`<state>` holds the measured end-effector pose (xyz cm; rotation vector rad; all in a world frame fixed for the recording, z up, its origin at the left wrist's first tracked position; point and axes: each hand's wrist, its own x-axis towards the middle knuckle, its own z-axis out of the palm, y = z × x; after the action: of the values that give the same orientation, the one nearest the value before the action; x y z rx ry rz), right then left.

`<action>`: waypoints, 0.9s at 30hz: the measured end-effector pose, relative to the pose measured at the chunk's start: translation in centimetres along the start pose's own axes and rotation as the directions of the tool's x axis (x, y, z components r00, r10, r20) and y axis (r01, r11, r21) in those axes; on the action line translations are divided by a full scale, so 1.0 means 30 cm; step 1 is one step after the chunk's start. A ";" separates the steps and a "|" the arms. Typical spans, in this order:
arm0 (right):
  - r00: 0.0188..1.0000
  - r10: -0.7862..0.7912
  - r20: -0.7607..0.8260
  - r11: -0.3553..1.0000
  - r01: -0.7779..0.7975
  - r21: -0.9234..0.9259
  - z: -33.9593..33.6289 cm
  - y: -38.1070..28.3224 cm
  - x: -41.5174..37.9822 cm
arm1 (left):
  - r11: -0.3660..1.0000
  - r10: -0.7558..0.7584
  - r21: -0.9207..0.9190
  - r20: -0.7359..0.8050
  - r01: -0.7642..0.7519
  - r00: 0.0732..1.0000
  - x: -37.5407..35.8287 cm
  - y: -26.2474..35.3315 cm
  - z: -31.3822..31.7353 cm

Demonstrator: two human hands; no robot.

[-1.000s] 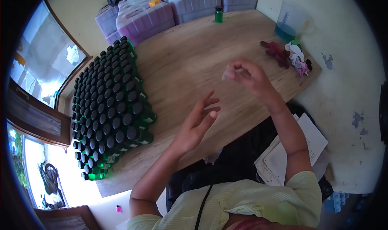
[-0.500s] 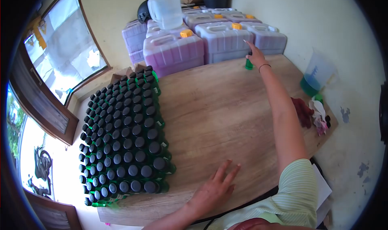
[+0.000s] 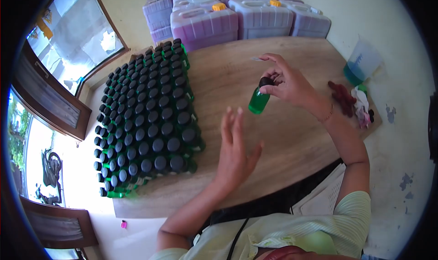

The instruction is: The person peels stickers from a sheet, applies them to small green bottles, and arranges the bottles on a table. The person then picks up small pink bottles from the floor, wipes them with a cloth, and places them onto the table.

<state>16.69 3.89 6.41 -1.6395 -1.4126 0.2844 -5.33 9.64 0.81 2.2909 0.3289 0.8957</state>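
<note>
Your right hand (image 3: 294,86) grips a small, translucent green bottle (image 3: 259,102) by its round black cap (image 3: 265,81), tilted over the wood-grain tabletop (image 3: 223,75). Your fingers (image 3: 282,63) partly cover the cap; a pale sliver (image 3: 257,59) at one fingertip is hard to identify. Your left hand (image 3: 235,159) is spread open nearby.

Daylight falls from well to the left of the left hand's fingers (image 3: 226,125), through the window (image 3: 84,36) and the doorway (image 3: 34,155), the latter bleached nearly white. Nearer on that side, the bottle caps (image 3: 157,144) carry a dull grey sheen. The tabletop (image 3: 214,79) around the fingers is evenly, softly lit; deep shadow sits below its near edge. Right of the fingers, the wall (image 3: 392,141) looks dimmer. Wide-angle distortion bows outer lines, blackness rings the view, and fingertips look slightly soft.
</note>
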 end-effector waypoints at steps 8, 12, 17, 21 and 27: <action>0.973 -0.149 -0.175 0.980 0.169 0.106 0.111 -0.271 -0.264 | 0.479 -0.170 -0.784 0.358 0.394 0.918 -0.050 0.042 -0.063; 0.984 -0.058 -0.171 0.952 0.106 0.286 0.158 -0.319 -0.381 | 0.126 -0.143 -0.870 0.460 0.477 0.876 -0.108 0.006 -0.071; 0.992 -0.053 -0.112 0.974 0.076 0.215 0.251 -0.316 -0.442 | 0.079 -0.172 -0.886 0.440 0.458 0.881 -0.150 0.043 -0.088; 0.991 -0.064 -0.120 0.990 0.078 0.114 0.271 -0.350 -0.452 | 0.101 -0.157 -0.891 0.425 0.442 0.892 -0.170 0.035 -0.092; 0.957 -0.211 -0.199 0.964 0.170 -0.204 0.301 -0.337 -0.434 | 0.186 -0.158 -0.905 0.357 0.383 0.920 -0.185 0.018 -0.082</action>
<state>-0.23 -3.98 4.14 -1.6104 -1.4474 -0.1403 -11.08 7.96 -0.34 1.0060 0.0240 0.4212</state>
